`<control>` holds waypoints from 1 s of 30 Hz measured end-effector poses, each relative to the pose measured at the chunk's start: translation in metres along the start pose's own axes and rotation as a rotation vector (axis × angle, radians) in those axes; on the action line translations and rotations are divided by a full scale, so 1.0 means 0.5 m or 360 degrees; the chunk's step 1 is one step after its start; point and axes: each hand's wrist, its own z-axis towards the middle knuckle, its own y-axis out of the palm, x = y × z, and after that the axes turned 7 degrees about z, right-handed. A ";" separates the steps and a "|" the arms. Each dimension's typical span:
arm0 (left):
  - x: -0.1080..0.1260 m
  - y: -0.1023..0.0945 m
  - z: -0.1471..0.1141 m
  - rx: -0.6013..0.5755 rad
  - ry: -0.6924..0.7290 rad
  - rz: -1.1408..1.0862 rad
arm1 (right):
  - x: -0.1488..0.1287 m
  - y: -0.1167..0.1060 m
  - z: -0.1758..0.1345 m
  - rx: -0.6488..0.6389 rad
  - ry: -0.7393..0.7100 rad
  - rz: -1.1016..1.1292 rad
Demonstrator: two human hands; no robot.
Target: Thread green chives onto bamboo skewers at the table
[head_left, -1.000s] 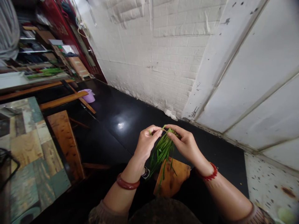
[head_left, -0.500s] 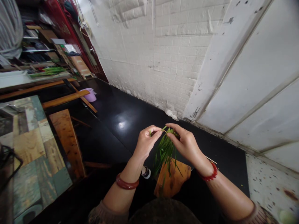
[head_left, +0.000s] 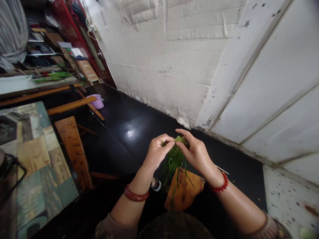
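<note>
- Pinching at the top of a bunch of chive-like greens (head_left: 176, 158), 2 bare hands meet fingertip to fingertip above a black floor (head_left: 117, 132).
- The left hand (head_left: 157, 149) is nearly closed: thumb and forefinger tips sit together at the bunch's upper end, and a green scrap (head_left: 163, 143) shows inside the curled fingers. Exactly what those 2 tips grip is too small to tell.
- The right hand (head_left: 198, 152) is partly open: its forefinger is raised clear, its thumb tip lies just beside the left thumb, and its other fingers, half hidden, seem to support the greens from behind.
- The greens hang between the hands, stem ends up, leaves drooping in front of an orange-brown wooden board (head_left: 184, 191). Whether leaves touch it cannot be told.
- Good handling here, in my judgement, means the right hand carrying the weight: firm enough that no leaf slips, soft enough not to bruise.
- The left probably does best with a light pinch close to the stem ends, 1 strand at a time, so the loose leaves avoid tangling.
</note>
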 end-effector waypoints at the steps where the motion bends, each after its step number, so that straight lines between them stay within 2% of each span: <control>1: -0.002 0.001 -0.001 -0.0003 -0.0011 -0.0015 | 0.000 0.002 0.002 0.0004 0.0009 0.0039; 9: -0.010 -0.009 -0.008 -0.0053 0.0019 -0.0050 | 0.016 0.003 0.011 -0.0058 0.0080 0.0317; 22: -0.013 -0.009 -0.006 -0.0043 0.0527 0.0692 | 0.012 0.006 0.017 -0.0080 0.0071 0.0591; 26: -0.018 -0.012 -0.001 -0.0122 0.0560 0.0782 | 0.013 0.005 0.017 -0.0135 0.0067 0.0599; 30: -0.018 -0.022 0.007 -0.0246 0.0515 0.0725 | 0.015 0.007 0.017 -0.0183 0.0077 0.0609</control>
